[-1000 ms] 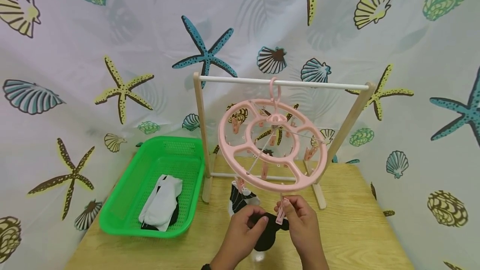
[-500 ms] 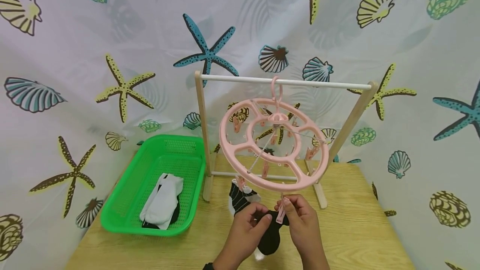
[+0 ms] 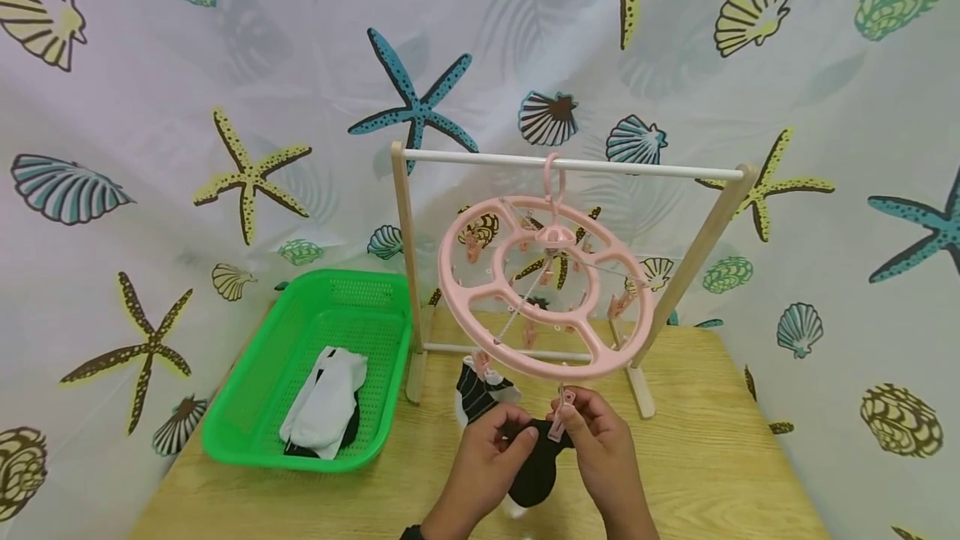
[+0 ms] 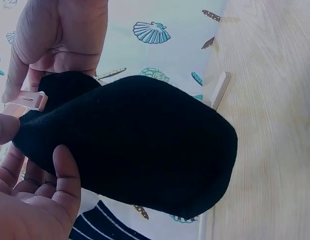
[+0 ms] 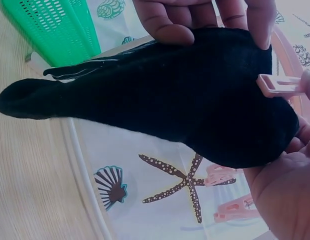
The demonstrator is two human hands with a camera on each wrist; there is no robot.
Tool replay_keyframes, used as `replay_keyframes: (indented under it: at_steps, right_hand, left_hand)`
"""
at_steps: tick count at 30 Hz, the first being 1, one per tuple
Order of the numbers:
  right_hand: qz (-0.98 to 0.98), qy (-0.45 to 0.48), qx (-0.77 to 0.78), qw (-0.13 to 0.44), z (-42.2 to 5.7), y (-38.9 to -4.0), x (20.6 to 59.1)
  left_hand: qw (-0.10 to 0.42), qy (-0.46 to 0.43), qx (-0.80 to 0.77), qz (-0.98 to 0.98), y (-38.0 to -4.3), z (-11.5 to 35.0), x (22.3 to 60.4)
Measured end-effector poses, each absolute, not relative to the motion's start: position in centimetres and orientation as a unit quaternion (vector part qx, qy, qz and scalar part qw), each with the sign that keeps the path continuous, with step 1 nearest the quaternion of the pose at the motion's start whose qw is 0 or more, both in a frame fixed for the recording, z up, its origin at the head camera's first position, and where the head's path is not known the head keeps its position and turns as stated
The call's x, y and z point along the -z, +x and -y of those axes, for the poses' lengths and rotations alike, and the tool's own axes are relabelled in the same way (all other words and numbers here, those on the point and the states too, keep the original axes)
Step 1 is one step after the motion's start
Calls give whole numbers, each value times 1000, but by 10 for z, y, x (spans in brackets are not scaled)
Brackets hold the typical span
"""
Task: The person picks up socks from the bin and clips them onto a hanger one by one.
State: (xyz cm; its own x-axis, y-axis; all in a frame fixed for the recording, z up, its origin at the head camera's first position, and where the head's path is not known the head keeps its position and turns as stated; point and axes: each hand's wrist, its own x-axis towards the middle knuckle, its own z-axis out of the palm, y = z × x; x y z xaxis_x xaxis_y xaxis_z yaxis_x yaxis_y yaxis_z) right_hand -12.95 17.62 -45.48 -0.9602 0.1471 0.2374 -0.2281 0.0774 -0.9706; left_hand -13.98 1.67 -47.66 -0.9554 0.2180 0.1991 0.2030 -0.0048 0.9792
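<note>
Black sock: left fingers pinch it, right fingers a clip; basket escapes left wrist view.

1. One solid black fabric sock, lower centre.
2. One black-and-white striped sock, centre.
3. Two bare-handed grips: left grip, right grip.
4. One round pink plastic hanger, centre.
5. One green perforated plastic basket, lower left.
6. One wooden rack, centre.
7. One wooden bench, bottom.
8. Count unclear: pink plastic pegs, white and black fabric pieces, lower left.

Striped cloth partly behind left hand, dark wristband cropped at lower edge
</note>
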Motion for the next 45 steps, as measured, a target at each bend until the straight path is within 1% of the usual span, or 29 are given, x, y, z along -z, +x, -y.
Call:
replay_keyframes:
  at_steps: [3,5,7,12,13,15,18,21,25,28,38,45]
  right_hand:
    - [720,23,-681,133,-175,-129,454]
    - [719,21,-683,129,-174,-129,454]
    - [718,23,-684,128,-174,-129,454]
    - [716,28,-685,131,-175,-130,456]
    - [716,27,-685,131,-175,-129,456]
    - [716,26,-685,129,-175,-129,457]
    - [715,25,-687,130,-176,-129,457]
    - [716,33,-684,134,-176,-130,459]
    - [721,48,-677,140,-177,-130,460]
    - [723,52,-673,146,-177,-130,461]
    - [726,63,-664,168,-178,-132,459]
    - [731,48,-661,165,-177,-132,459]
  left_hand:
    - [-15,154,-681,-716,-140,-14,476]
    - [-47,162,-660,-732,-140,-13,473]
    - [-100,178,-621,-757,-140,-10,469]
    - [-270,257,-491,-787,-143,-5,453]
    - [-297,277,-469,-784,-144,-5,447]
    - [-338,312,-426,-779,-146,-5,436]
    - [-373,346,-357,-783,-148,-8,418]
    - [-382,344,-293,-806,-152,-12,410]
    - [-362,321,-250,-839,-158,-16,407]
    - [-347,311,-246,-850,-160,-16,407]
    - [-351,304,-262,-846,-165,-15,410]
    - [-345,295,-275,-848,-167,-11,409]
